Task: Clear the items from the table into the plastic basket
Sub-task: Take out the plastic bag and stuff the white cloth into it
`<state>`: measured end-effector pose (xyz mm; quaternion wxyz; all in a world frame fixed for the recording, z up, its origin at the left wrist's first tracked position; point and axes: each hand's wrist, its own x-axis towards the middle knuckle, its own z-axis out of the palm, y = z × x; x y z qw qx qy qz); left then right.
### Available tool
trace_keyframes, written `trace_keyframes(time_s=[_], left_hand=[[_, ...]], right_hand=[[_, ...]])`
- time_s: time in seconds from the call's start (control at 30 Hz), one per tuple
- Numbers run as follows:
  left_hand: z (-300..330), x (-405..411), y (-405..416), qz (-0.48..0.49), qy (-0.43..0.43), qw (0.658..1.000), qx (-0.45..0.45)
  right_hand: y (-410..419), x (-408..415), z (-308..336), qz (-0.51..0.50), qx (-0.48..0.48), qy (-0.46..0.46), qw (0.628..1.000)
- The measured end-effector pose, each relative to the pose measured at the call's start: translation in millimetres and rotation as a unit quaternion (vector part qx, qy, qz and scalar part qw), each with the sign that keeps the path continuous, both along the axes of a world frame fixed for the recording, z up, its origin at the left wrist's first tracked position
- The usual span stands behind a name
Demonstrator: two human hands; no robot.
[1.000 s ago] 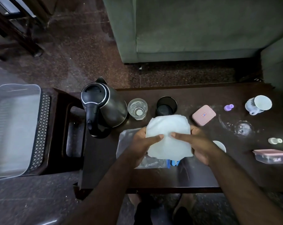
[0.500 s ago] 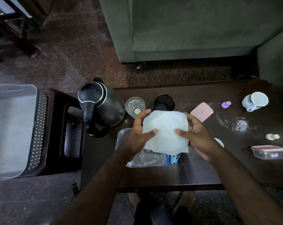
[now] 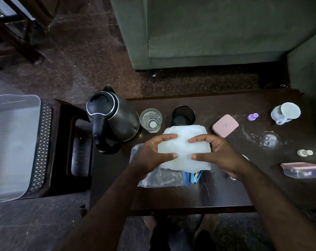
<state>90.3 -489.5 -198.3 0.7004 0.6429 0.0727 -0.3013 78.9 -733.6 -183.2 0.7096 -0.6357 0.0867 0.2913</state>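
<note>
A folded white cloth is held above the middle of the dark table. My left hand grips its left edge and my right hand grips its right edge, thumbs on top. Under the cloth lie a clear plastic bag and a blue object, both partly hidden. The clear plastic basket stands at far left on a dark stool; nothing is visible inside it.
On the table: a steel kettle, a glass, a black cup, a pink case, a purple cap, a tipped white mug, a glass lid, a small white bottle, a lidded container. A green sofa stands behind.
Both hands shifted their hold on the white cloth, and their fingers now curl over its upper edge. The cloth sits flatter and squarer between them.
</note>
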Motion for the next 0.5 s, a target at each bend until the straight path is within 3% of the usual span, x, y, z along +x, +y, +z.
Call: trace_keyframes(time_s=[0.1, 0.2, 0.37, 0.43, 0.5], left_hand=[[-2, 2, 2, -0.009, -0.012, 1.000, 0.019], [-1, 4, 1, -0.020, -0.057, 0.994, 0.094], [8, 8, -9, -0.077, -0.130, 0.962, 0.229], [19, 13, -10, -0.118, -0.158, 0.940, 0.278], [31, 21, -6, -0.216, -0.194, 0.894, 0.342]], right_hand=[[-3, 4, -2, 0.025, -0.086, -0.023, 0.996], [-1, 7, -3, 0.029, -0.165, -0.074, 0.983], [5, 11, 0, 0.007, -0.308, -0.176, 0.935], [3, 12, 3, 0.010, -0.349, -0.223, 0.910], [-2, 14, 9, 0.044, -0.387, -0.249, 0.887]])
